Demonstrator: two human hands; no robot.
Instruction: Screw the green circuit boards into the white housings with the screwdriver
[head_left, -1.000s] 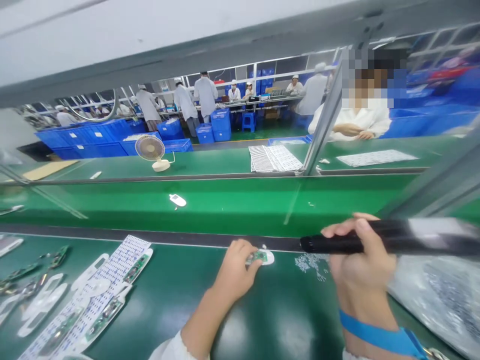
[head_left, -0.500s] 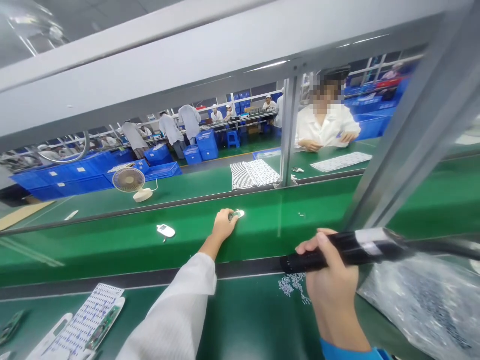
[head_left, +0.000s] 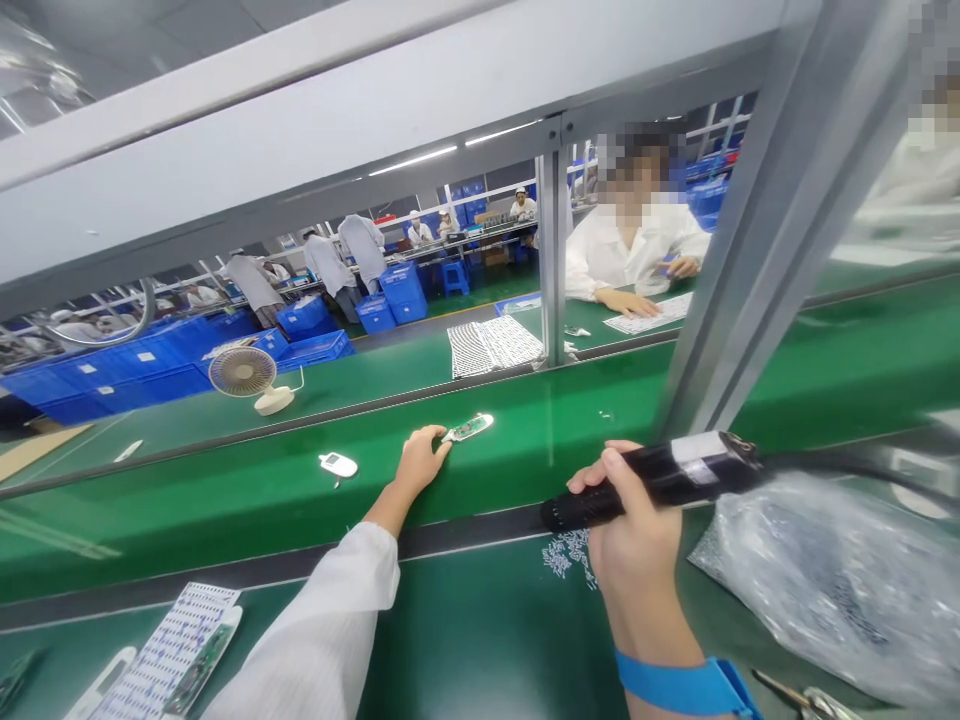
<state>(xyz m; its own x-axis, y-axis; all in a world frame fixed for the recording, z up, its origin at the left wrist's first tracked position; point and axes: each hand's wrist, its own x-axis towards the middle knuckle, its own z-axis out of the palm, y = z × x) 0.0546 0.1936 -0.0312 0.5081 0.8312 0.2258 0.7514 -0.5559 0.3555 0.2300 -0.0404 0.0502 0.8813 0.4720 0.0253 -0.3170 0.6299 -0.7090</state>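
Note:
My left hand (head_left: 421, 457) reaches onto the bright green belt (head_left: 517, 445), thumb and fingers apart at the near-left end of a white handheld device housing (head_left: 489, 420). A green circuit board (head_left: 470, 428) lies face up in that housing. Whether the fingertips still touch its end is hard to see. My right hand (head_left: 637, 525) is wrapped round a black electric screwdriver (head_left: 652, 480), its tip end pointing left and its cable running off right. Below the screwdriver, small loose screws (head_left: 564, 553) lie on the dark green bench. A similar white device (head_left: 338, 465) rests farther left on the belt.
A clear plastic bag (head_left: 832, 580) lies at right, with tools (head_left: 806, 700) near it. At lower left are a label sheet (head_left: 169, 640) and an open housing with a board (head_left: 202, 660). Metal posts (head_left: 553, 250) rise beyond the belt. A co-worker (head_left: 634, 245) sits opposite; a fan (head_left: 244, 372) stands left.
My left hand has drawn back leftward along the housing, uncovering its circuit board. Both white devices have shifted right along with the belt. The right hand keeps hold of the screwdriver.

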